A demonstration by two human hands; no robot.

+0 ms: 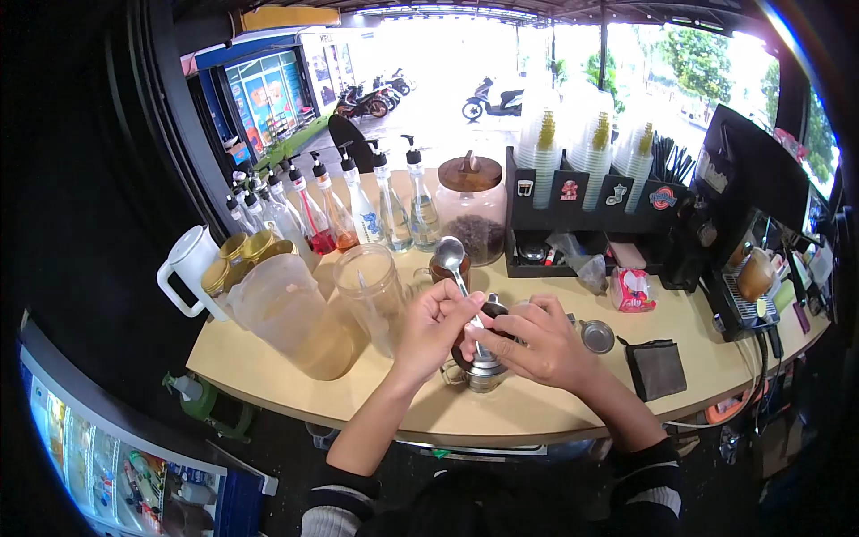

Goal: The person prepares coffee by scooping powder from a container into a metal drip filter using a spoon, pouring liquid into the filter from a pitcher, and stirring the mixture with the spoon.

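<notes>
My left hand point(433, 333) pinches a metal spoon point(450, 254) by its handle, with the bowl pointing up and away from me. My right hand point(548, 347) is close beside it, fingers curled in over the lower end of the handle; what they hold is partly hidden. A dark round piece with a metal rim point(494, 309) shows behind these fingers. Directly below both hands stands a glass cup point(484, 385) with a metal drip filter on top, mostly covered by the hands. Another glass mug point(445, 272) with brown contents stands behind the spoon.
A clear jar point(369, 286), a cloudy pitcher point(284, 309) and a white jug point(191, 268) are on the left. Pump bottles point(386, 210) and a wooden-lidded jar point(471, 210) line the back. Rightward lie a small metal dish point(596, 336), a dark pouch point(656, 369) and a cup rack point(573, 224).
</notes>
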